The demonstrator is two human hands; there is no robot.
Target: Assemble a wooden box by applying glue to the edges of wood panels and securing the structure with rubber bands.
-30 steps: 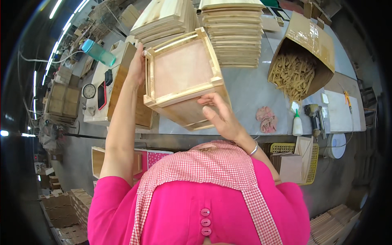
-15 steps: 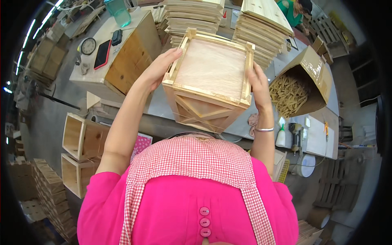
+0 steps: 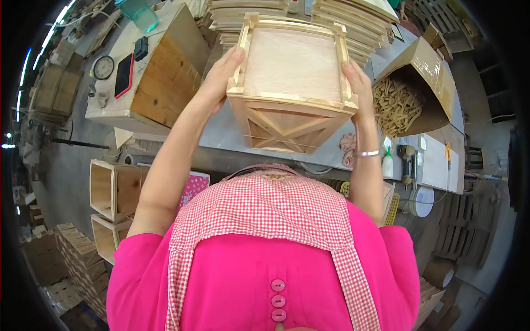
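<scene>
A square wooden crate (image 3: pixel 292 63) with a pale panel facing up and crossed slats on its near side is between my two hands, over the grey worktable (image 3: pixel 218 135). My left hand (image 3: pixel 221 77) wraps round its left edge, thumb near the top frame. On the opposite edge, my right hand (image 3: pixel 359 88) is closed over the crate's right side, its fingers partly hidden behind the wood. A bangle circles my right wrist.
Stacked wooden panels (image 3: pixel 350 33) stand behind the crate. Rightward lie a cardboard box (image 3: pixel 436 83) of small wood strips, a glue bottle (image 3: pixel 387 165) and a nail gun (image 3: pixel 407 163). A cabinet (image 3: pixel 165 71) holding a phone (image 3: pixel 124 76) and open wooden boxes (image 3: pixel 113 187) are leftward.
The crate, held in both hands, has shifted slightly right and tilted, so its near side shows squarer to me. My view has also moved a little.
</scene>
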